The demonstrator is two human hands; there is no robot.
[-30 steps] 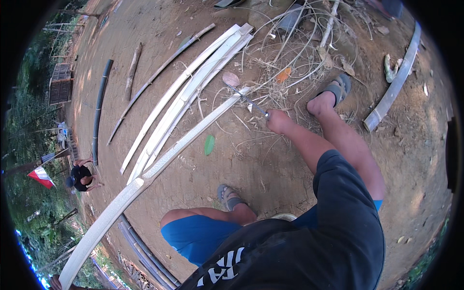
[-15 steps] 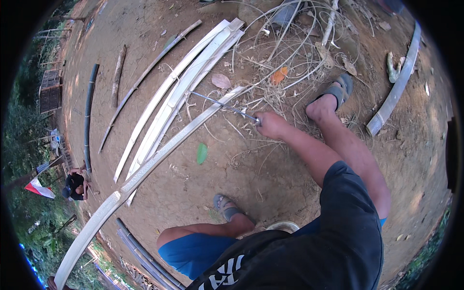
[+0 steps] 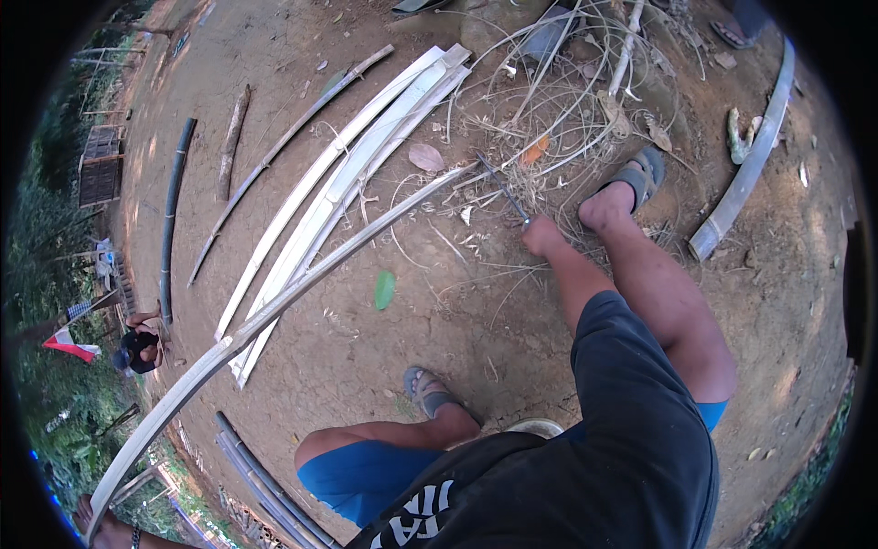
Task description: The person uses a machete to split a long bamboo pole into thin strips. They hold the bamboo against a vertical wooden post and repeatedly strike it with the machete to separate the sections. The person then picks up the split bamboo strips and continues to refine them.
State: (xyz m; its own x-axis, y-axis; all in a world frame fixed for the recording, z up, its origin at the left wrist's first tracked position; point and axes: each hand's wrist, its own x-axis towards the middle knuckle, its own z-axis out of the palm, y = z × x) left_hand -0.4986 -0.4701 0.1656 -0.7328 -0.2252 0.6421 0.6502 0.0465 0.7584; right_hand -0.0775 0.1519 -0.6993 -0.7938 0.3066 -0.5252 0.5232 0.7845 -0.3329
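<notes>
At the lower left my left hand [image 3: 99, 525] is closed around the near end of a long split bamboo strip [image 3: 265, 316]. The strip slants across the ground toward the litter at upper centre. My right hand [image 3: 543, 236] grips the handle of a knife [image 3: 501, 188], its long thin blade pointing up and left. The blade's tip is at the strip's far end; I cannot tell whether they touch. Beneath and beyond the strip lie several pale split bamboo strips [image 3: 343, 174] side by side.
Thin shavings [image 3: 549, 110] pile up at upper centre. A bamboo piece [image 3: 745, 183] lies at right, a dark pole [image 3: 176, 220] at left, and more poles [image 3: 274, 480] at lower left. Another person [image 3: 139, 346] crouches far left; a sandalled foot [image 3: 734, 35] shows at upper right.
My right hand has moved right and slightly up, carrying the knife from across the strip to its far end. The strip has rolled slightly, and more of my left hand shows.
</notes>
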